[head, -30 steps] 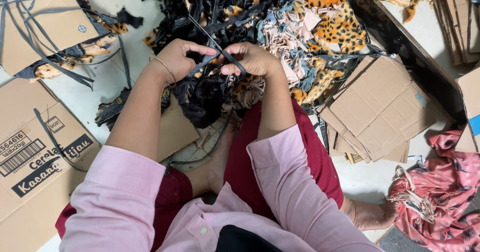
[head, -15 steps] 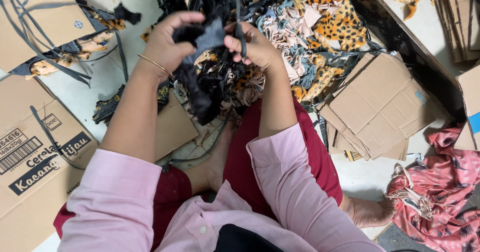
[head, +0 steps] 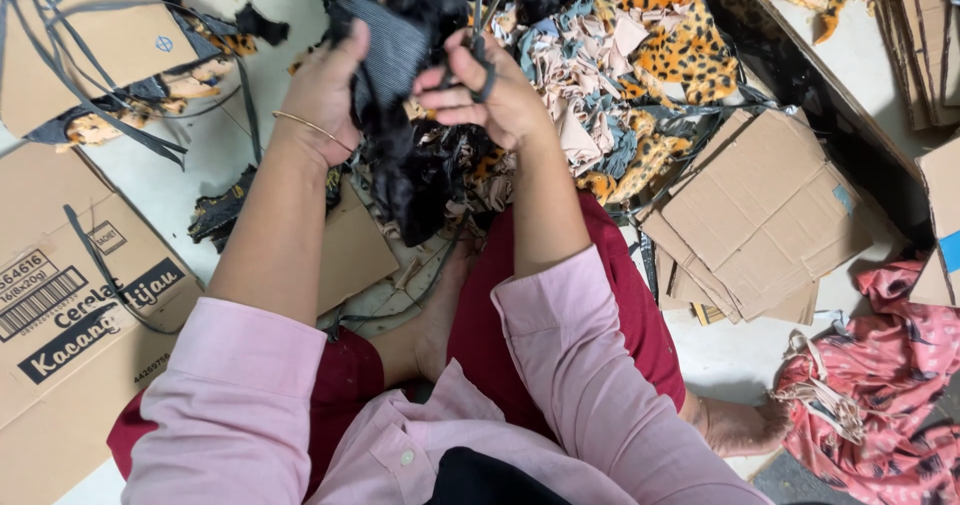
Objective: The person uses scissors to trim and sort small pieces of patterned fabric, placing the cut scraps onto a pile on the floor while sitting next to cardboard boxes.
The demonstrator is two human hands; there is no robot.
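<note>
To the left of the left hand lie flattened cardboard boxes [head: 80,295] draped with thin black strips [head: 120,125], well apart from the work. The left hand [head: 325,90] is raised, its fingers closed around a piece of grey ribbed cloth [head: 395,50], which stands up out of the grip and hangs down below it into a bunch of black cloth [head: 420,180]; its long axis runs roughly top to bottom in the view, slightly tilted, with the free upper end pointing up and away from the person. Just right of it, nearly touching, the right hand [head: 490,100] is clamped on a pair of scissors [head: 485,25], fingers through the dark handle loops, blades rising away from the knuckles and parted a little. The cloth lies directly left of the blades, so the left hand is the nearer one and already holds it. Right of the right hand sits a heap of leopard-print and beige scraps [head: 640,75], then stacked cardboard sheets [head: 770,215], and farthest right a crumpled red patterned cloth [head: 880,395] on the floor.
</note>
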